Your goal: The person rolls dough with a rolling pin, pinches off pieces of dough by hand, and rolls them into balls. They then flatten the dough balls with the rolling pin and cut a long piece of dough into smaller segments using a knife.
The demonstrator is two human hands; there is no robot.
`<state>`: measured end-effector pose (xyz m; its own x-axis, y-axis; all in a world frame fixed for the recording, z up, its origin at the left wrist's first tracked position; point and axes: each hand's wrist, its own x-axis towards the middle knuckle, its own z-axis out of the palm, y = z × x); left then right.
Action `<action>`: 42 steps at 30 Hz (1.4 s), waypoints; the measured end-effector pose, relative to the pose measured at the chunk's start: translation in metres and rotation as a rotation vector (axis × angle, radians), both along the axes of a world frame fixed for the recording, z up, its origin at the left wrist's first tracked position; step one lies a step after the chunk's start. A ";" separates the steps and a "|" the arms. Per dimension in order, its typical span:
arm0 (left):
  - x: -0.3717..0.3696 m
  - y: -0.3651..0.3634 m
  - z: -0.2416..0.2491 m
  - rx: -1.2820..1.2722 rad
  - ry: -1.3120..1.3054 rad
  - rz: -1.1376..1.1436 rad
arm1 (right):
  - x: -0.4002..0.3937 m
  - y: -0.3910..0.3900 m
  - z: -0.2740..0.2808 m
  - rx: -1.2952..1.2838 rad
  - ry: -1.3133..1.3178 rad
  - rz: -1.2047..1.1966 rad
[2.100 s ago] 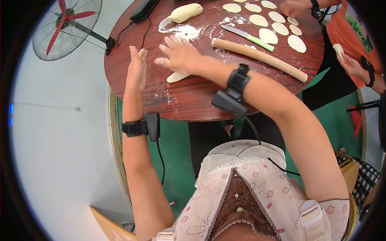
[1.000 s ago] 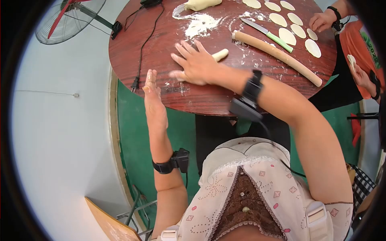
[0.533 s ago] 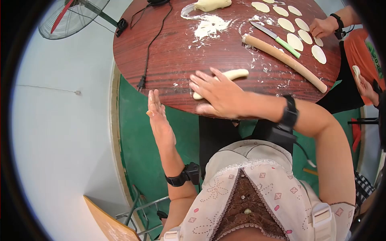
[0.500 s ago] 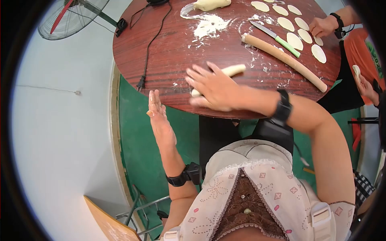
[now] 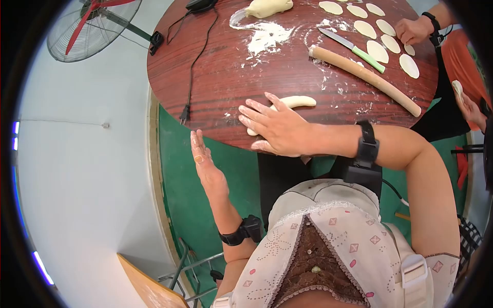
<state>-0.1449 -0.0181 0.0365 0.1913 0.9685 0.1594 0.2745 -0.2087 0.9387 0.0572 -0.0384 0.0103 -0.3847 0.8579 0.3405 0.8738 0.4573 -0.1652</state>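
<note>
My right hand (image 5: 280,126), fingers open and slightly spread, lies across a roll of pale dough (image 5: 299,101) on the dark red surface (image 5: 226,77), covering its middle without gripping it. The roll's far end shows at my hand's 2 o'clock, its other end between 8 and 9. At 8 o'clock my left hand (image 5: 206,165) is held up just off the rim, fingers straight, its grasp empty. Scattered flour (image 5: 267,38) lies at 12 o'clock, a thicker dough piece (image 5: 269,7) beyond it. A long rolling pin (image 5: 365,79) slants at 2 o'clock, with a green-handled knife (image 5: 367,59) just beside it. Past the knife, flat dough discs (image 5: 377,51) lie near a co-worker's hand (image 5: 413,31). A black plug (image 5: 185,113) rests near the rim at 9 o'clock.
</note>
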 end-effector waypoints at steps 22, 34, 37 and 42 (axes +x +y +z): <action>0.014 -0.008 0.006 0.045 0.034 -0.065 | 0.015 0.065 -0.007 0.041 0.083 -0.216; 0.018 -0.013 0.002 0.028 0.035 -0.112 | 0.023 -0.010 -0.010 0.053 0.083 -0.167; 0.027 -0.009 0.004 0.092 0.016 -0.154 | 0.029 0.041 -0.004 0.052 0.051 -0.209; 0.033 -0.015 0.018 0.176 0.008 -0.139 | 0.035 0.100 -0.002 0.040 0.103 -0.264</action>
